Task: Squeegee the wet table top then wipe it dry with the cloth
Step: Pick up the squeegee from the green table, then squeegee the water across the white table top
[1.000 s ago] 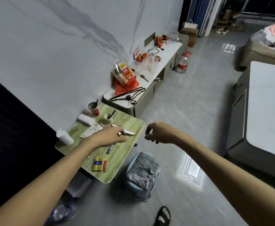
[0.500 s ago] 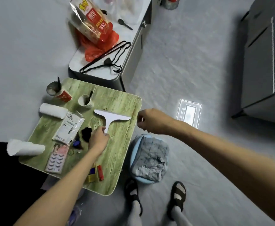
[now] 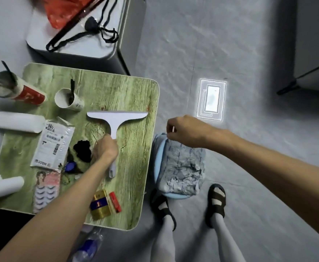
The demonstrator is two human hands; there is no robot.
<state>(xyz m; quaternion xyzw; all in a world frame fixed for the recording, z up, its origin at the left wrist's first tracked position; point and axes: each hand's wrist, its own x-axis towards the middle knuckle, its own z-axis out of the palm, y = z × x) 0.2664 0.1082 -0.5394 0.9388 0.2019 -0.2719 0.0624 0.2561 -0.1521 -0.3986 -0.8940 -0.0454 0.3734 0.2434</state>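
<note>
Left hand (image 3: 105, 148) gripping squeegee (image 3: 117, 118) handle on table (image 3: 136, 103), right hand (image 3: 185, 132) curled, possibly pinching something small

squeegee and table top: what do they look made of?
The squeegee looks like white moulded plastic with a matte finish: one smooth T-shaped piece. I can't tell what the blade edge is made of. The table top is probably laminate rather than solid wood: it has a printed green wood grain, a thin pale edge band and rounded corners.
</note>
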